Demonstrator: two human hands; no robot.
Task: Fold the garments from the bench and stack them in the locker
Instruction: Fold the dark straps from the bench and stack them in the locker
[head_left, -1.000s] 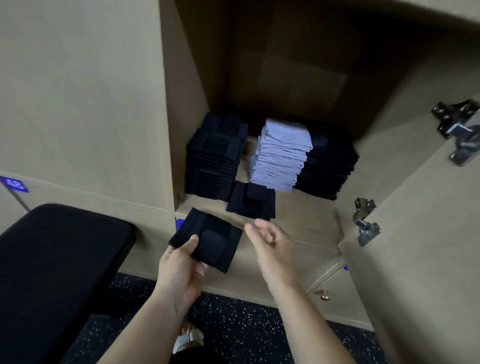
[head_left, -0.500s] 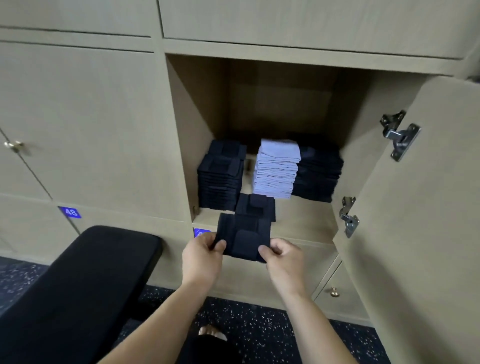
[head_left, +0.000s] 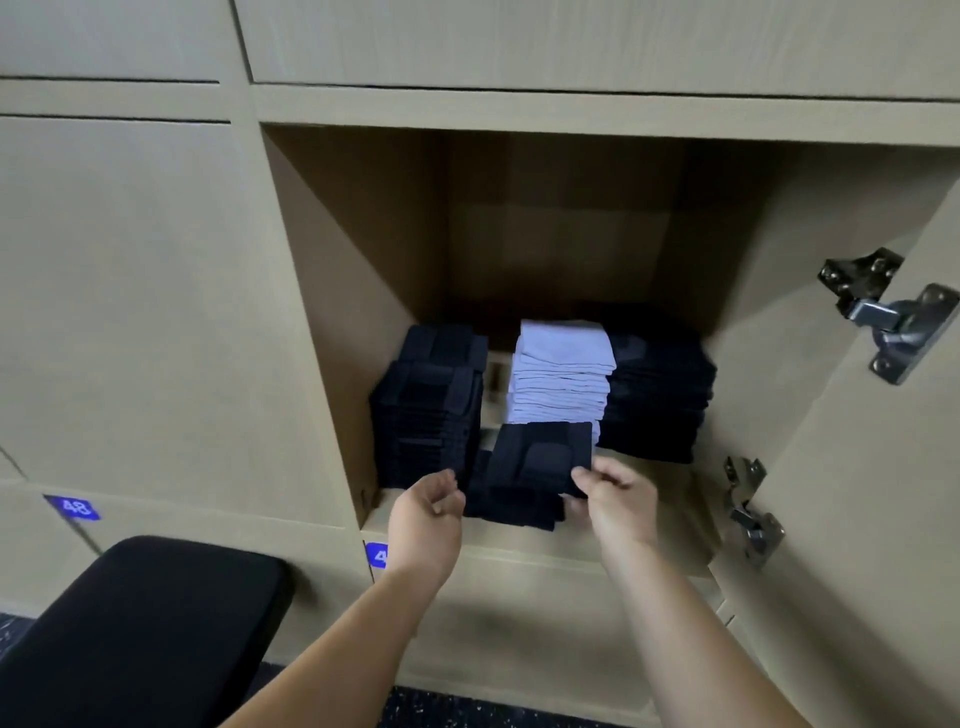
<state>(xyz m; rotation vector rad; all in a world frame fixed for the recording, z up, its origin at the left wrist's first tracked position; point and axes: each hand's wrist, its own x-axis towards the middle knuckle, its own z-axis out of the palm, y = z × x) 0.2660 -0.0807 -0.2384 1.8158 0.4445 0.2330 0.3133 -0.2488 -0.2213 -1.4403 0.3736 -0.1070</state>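
A folded dark garment (head_left: 540, 454) hovers at the front of the open locker (head_left: 670, 499), just above a low pile of dark folded garments (head_left: 511, 509). My right hand (head_left: 610, 491) pinches its lower right corner. My left hand (head_left: 428, 506) hangs just left of the garment with loosely curled fingers and holds nothing that I can see. Behind stand a tall dark stack (head_left: 426, 410) on the left, a pale lilac stack (head_left: 561, 374) in the middle and another dark stack (head_left: 660, 397) on the right.
The black padded bench (head_left: 140, 623) sits at lower left, with no garment showing on it. The locker door (head_left: 857, 545) stands open on the right with two metal hinges (head_left: 888, 317). Closed locker doors fill the left wall.
Both hands carried the folded dark garment up and forward into the locker, over the low front pile. My left hand has let go of its edge; the right hand still holds it.
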